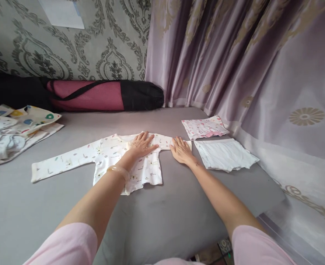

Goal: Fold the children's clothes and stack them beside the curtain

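A small white long-sleeved baby shirt point(109, 149) with a scattered print lies spread on the grey bed sheet point(162, 221). My left hand point(142, 144) rests flat on its upper chest near the neckline, fingers apart, a pale bangle on the wrist. Over the cuff end of the sleeve on the right, my right hand point(181, 150) lies flat with its fingers stretched out. The other sleeve point(63, 162) reaches out to the left, untouched. Part of the shirt's front is hidden under my left hand and forearm.
Right of the shirt lie a folded white garment point(224, 154) and a folded pink-patterned one point(203, 127). A heap of printed clothes point(16, 132) sits at the left. Along the wall stretches a pink and black bag point(96, 95). Lilac curtains point(234, 55) hang at the right.
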Action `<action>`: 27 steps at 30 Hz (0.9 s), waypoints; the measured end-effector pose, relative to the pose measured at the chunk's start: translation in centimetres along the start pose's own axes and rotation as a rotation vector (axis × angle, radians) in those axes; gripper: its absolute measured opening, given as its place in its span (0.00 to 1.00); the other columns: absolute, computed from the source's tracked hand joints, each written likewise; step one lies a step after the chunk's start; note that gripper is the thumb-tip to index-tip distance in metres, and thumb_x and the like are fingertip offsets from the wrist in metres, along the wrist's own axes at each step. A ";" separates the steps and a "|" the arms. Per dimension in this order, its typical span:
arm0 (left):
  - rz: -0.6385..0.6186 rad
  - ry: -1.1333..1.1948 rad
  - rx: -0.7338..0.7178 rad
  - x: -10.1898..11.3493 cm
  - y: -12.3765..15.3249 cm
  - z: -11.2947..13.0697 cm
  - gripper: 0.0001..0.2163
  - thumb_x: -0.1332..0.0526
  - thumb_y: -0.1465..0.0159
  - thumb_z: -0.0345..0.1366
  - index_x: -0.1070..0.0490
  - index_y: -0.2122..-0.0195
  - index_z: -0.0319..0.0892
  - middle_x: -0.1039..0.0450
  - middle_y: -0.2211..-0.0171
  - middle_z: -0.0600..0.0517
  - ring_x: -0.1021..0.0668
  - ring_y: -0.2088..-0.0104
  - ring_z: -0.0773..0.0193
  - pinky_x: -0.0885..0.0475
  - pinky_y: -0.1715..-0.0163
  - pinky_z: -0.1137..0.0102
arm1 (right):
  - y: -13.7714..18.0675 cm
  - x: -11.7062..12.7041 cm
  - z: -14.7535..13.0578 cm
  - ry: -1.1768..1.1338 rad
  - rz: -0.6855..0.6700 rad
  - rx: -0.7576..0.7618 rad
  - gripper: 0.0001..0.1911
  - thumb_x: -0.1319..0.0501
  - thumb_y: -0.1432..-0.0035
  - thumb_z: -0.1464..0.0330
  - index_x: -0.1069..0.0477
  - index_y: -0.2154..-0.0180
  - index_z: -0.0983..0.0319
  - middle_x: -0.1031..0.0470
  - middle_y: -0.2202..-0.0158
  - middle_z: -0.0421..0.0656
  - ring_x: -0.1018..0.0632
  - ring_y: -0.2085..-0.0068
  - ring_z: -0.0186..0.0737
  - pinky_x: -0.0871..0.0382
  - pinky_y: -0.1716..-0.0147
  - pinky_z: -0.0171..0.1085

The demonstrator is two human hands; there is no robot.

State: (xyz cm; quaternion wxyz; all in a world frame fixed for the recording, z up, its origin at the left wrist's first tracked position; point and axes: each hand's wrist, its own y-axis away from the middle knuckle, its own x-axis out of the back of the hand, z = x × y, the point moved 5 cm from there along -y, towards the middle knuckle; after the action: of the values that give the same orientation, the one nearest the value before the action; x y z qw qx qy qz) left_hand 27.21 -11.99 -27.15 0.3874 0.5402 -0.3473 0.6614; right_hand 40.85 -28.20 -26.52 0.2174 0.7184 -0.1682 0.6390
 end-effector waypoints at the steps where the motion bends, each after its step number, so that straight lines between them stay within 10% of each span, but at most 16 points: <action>1: -0.004 -0.001 0.000 0.0 0.0 0.0 0.37 0.57 0.34 0.63 0.47 0.30 0.46 0.51 0.30 0.39 0.46 0.31 0.42 0.48 0.36 0.51 | 0.3 0.1 0.7 0.020 0.005 -0.016 0.32 0.63 0.29 0.57 0.52 0.30 0.65 0.54 0.28 0.52 0.51 0.29 0.51 0.58 0.33 0.49; 11: -0.178 0.160 -0.008 1.0 -0.1 -0.6 0.38 0.50 0.35 0.60 0.52 0.29 0.41 0.60 0.28 0.38 0.51 0.29 0.44 0.51 0.34 0.55 | 1.1 -0.4 3.2 0.108 0.128 -0.093 0.30 0.61 0.29 0.60 0.48 0.31 0.65 0.48 0.30 0.54 0.45 0.30 0.50 0.54 0.33 0.49; 14: -0.172 0.328 -0.006 2.6 1.6 -1.7 0.40 0.49 0.35 0.58 0.57 0.29 0.39 0.67 0.27 0.38 0.40 0.33 0.48 0.42 0.37 0.63 | 1.0 -0.5 3.2 0.086 0.145 -0.081 0.30 0.61 0.29 0.60 0.47 0.32 0.65 0.47 0.30 0.54 0.45 0.30 0.51 0.54 0.33 0.50; 23: 0.099 0.343 0.113 7.3 14.7 -7.4 0.29 0.50 0.35 0.54 0.39 0.38 0.42 0.40 0.37 0.39 0.23 0.55 0.56 0.29 0.51 0.61 | 1.6 0.7 3.1 -0.053 0.202 -0.053 0.30 0.56 0.31 0.61 0.46 0.33 0.68 0.47 0.30 0.56 0.46 0.31 0.52 0.53 0.34 0.53; 27: 0.173 0.338 0.356 7.9 20.5 -10.4 0.26 0.48 0.37 0.55 0.30 0.48 0.41 0.30 0.50 0.42 0.23 0.60 0.57 0.27 0.57 0.63 | 3.5 2.7 0.6 -0.092 0.314 0.087 0.23 0.52 0.35 0.66 0.33 0.42 0.66 0.31 0.40 0.56 0.32 0.39 0.51 0.42 0.41 0.47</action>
State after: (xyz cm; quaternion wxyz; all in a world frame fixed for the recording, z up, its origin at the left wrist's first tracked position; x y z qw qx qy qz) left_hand 3.45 -11.13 -22.03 0.2808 0.4500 -0.2006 0.8237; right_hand 39.92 -31.38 -23.57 0.0757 0.7204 -0.2605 0.6384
